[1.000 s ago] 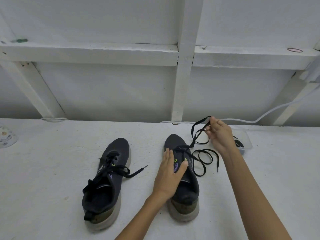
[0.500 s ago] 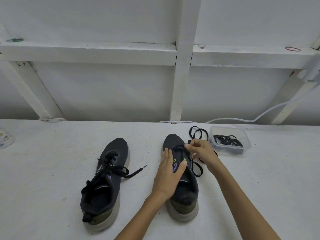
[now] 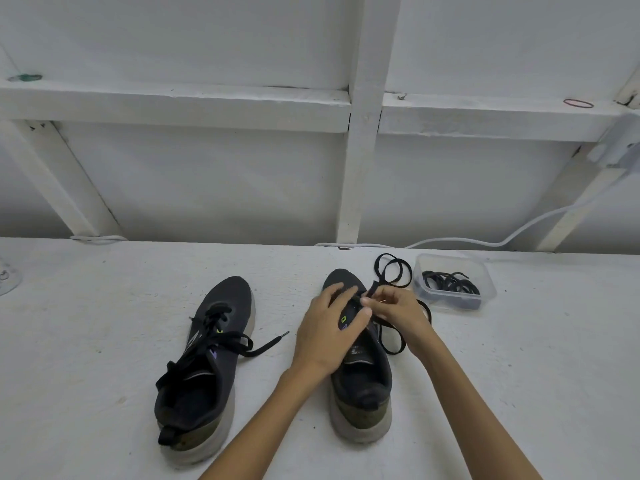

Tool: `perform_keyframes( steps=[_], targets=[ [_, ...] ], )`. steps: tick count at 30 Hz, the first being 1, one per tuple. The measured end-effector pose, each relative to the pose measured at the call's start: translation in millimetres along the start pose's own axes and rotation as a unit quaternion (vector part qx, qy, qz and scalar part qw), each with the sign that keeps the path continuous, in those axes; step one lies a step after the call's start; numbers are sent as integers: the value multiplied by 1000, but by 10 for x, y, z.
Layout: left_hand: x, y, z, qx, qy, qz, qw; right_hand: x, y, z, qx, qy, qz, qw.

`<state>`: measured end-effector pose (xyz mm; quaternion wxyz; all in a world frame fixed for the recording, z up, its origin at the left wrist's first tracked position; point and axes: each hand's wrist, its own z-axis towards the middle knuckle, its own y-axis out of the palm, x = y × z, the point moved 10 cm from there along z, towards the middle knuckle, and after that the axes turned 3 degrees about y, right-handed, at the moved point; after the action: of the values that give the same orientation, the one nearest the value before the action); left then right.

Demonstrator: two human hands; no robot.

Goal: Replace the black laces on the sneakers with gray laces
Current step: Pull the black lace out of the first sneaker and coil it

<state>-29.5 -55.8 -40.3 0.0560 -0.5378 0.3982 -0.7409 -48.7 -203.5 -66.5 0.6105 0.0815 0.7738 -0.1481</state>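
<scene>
Two dark sneakers stand toes away from me on the white table. The left sneaker (image 3: pixel 207 362) keeps its black lace, loosened and trailing to the right. My left hand (image 3: pixel 329 334) lies flat over the tongue of the right sneaker (image 3: pixel 362 386), steadying it. My right hand (image 3: pixel 398 311) pinches the right sneaker's black lace (image 3: pixel 393 271) near the toe-end eyelets. That lace is mostly pulled out and loops on the table to the shoe's right. The eyelets are hidden under my fingers.
A clear plastic tub (image 3: pixel 485 289) holding a bundle of dark laces stands just right of the hands. A white cable (image 3: pixel 467 241) runs along the wall at the table's back edge. White wall beams rise behind.
My right hand came down from holding the lace up at the back right to the toe-end eyelets, where it now pinches the lace. The left hand slid slightly toward the toe.
</scene>
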Motion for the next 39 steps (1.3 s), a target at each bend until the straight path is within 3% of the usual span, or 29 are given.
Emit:
perform_keyframes(
  steps=[6,11,19,24,32,39],
  targets=[
    [60,-151,244,27,50,114,992,51,13,4,10,14,13,1000],
    [162,-136,309,4,100,108,989,34,23,-2,30,4,14,999],
    [136,-121,392,-30,69,205,976,51,42,16,10,4,7,1000],
    [83,-89,397,-68,48,183,980,56,51,10,20,0,26,999],
    [225,-125,419,-40,47,219,974,86,38,-51,3,-20,46,999],
    [147,-25,383,-27,23,228,973,-6,31,-44,19,-61,-28,998]
  ],
)
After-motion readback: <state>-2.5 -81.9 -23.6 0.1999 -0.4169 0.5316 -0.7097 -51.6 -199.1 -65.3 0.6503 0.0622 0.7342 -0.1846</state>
